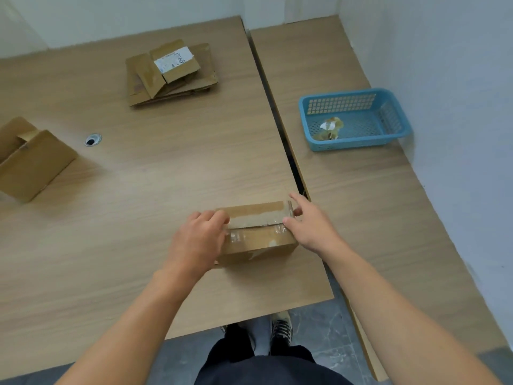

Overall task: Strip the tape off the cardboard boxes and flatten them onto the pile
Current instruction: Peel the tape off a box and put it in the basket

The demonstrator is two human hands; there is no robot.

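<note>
The left hand [198, 241] curls over the left end of a small cardboard box [258, 240], gripping it. The right hand [309, 225] holds the right end, with the thumb on the top edge and the fingers spread round the far corner. The box sits on the worktop [166, 176] near its front edge, and clear tape [234, 238] still shines across its top seam.

To the right, on a second worktop [361, 207] set apart by a narrow gap, stands a blue basket [394, 126] holding a few crumpled tape scraps [330, 129]. At the far side lies the pile [172, 76] of flattened boxes, the top one bearing a white label. An open box [30, 159] rests at the left edge, near a round cable hole [93, 139]. Pale walls [458, 79] enclose the corner, and the floor [319, 332] is grey.
</note>
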